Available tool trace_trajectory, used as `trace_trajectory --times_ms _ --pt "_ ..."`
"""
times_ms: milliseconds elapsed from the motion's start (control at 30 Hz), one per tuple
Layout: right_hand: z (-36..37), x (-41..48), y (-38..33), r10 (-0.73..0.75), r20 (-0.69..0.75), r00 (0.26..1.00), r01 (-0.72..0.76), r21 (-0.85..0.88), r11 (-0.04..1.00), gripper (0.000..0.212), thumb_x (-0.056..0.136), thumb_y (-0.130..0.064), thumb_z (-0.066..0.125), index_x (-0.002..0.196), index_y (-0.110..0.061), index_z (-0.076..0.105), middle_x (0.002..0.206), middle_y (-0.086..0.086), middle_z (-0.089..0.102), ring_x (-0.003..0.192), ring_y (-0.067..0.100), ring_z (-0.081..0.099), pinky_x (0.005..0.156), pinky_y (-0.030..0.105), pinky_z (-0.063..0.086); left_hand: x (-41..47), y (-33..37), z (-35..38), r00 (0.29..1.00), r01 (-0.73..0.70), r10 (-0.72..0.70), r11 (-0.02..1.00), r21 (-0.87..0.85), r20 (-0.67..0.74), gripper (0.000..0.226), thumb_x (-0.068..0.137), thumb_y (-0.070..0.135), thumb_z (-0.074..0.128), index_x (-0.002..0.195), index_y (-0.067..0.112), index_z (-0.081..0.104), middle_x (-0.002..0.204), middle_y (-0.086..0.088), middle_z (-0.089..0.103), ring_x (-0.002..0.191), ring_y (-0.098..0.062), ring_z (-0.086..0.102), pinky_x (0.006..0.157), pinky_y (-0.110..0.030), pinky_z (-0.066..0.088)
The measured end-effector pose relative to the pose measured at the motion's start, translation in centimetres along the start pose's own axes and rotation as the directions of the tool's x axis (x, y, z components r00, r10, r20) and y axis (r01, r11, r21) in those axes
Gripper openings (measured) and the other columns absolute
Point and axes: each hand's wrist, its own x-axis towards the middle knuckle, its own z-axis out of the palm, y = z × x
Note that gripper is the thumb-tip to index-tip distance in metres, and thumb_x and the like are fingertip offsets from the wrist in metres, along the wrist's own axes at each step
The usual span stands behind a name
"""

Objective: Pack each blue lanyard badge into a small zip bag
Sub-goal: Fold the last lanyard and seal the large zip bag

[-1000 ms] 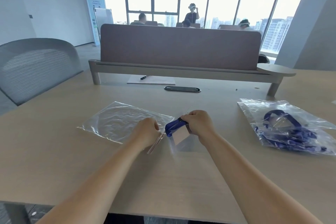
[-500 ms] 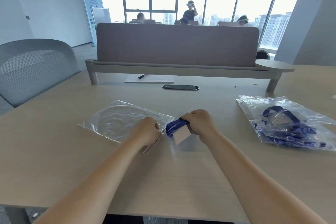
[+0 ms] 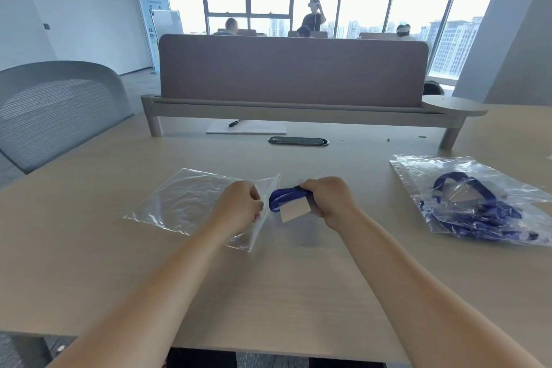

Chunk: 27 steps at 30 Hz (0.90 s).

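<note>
My right hand (image 3: pixel 328 199) grips a bundled blue lanyard badge (image 3: pixel 285 198) with its pale card (image 3: pixel 295 211) hanging below. My left hand (image 3: pixel 239 207) pinches the open edge of a small clear zip bag (image 3: pixel 263 218), held upright just left of the lanyard. The bag's mouth faces the lanyard's blue loop, which touches or nearly touches it. A stack of flat clear zip bags (image 3: pixel 185 200) lies on the table under and left of my left hand.
A large clear bag with several blue lanyards (image 3: pixel 472 203) lies at the right of the wooden table (image 3: pixel 298 293). A black cable grommet (image 3: pixel 298 141), a notepad with a pen (image 3: pixel 245 127) and a desk divider (image 3: pixel 292 72) sit behind. A grey chair (image 3: pixel 56 110) stands left.
My left hand has lifted the small zip bag's edge upright and opened it beside the lanyard. My right hand keeps its grip on the lanyard.
</note>
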Motion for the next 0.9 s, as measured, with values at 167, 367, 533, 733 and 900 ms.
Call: trace_trajectory --times_ms 167,367,533,733,900 --pt "0.3 0.0 -0.2 -0.035 -0.045 0.998 0.032 -0.064 0.997 0.023 0.078 -0.010 0.065 0.058 -0.009 0.055 0.064 0.013 0.057 0.066 0.030 0.061 0.066 0.040 0.049 -0.3 0.3 -0.2 1.000 -0.012 0.013 0.999 -0.046 0.028 0.006 0.078 0.009 0.059 0.072 0.010 0.061 0.060 -0.004 0.071 0.058 -0.022 0.065 0.070 -0.039 0.056" --pt "0.2 -0.6 -0.2 -0.053 -0.095 0.994 0.040 -0.136 0.990 0.025 0.082 -0.006 0.062 0.058 -0.007 0.054 0.059 0.010 0.055 0.049 0.025 0.057 0.046 0.023 0.044 -0.5 1.1 -0.7 0.998 0.002 0.008 0.990 -0.138 0.069 0.009 0.081 0.009 0.059 0.073 0.011 0.061 0.066 -0.005 0.074 0.066 -0.022 0.072 0.074 -0.038 0.057" --pt "0.8 -0.5 0.0 -0.094 -0.147 0.985 0.077 -0.117 0.990 0.022 0.077 -0.008 0.063 0.056 -0.009 0.054 0.065 0.015 0.058 0.063 0.030 0.062 0.069 0.051 0.059 -0.8 1.4 -0.6 0.991 0.022 0.011 0.968 -0.250 0.131 0.008 0.084 0.008 0.060 0.080 0.003 0.065 0.074 -0.008 0.075 0.065 -0.017 0.074 0.080 -0.040 0.058" --pt "1.8 -1.3 0.1 -0.108 -0.074 0.991 0.105 -0.046 0.993 0.021 0.077 -0.005 0.064 0.060 -0.008 0.054 0.069 0.020 0.064 0.067 0.035 0.071 0.076 0.056 0.059 -0.7 2.0 -0.4 0.997 0.017 0.006 0.961 -0.278 0.083 0.007 0.084 0.011 0.063 0.084 0.008 0.069 0.085 -0.006 0.074 0.067 -0.012 0.073 0.073 -0.034 0.058" --pt "2.0 -1.3 0.8 -0.125 -0.034 0.992 0.124 -0.039 0.992 0.029 0.079 -0.005 0.069 0.052 -0.010 0.058 0.066 0.018 0.062 0.062 0.032 0.067 0.079 0.060 0.056 -0.5 2.4 -0.3 0.998 -0.002 0.019 0.957 -0.290 0.055 0.008 0.085 0.013 0.062 0.077 0.014 0.065 0.086 0.000 0.075 0.061 -0.008 0.070 0.066 -0.024 0.052"
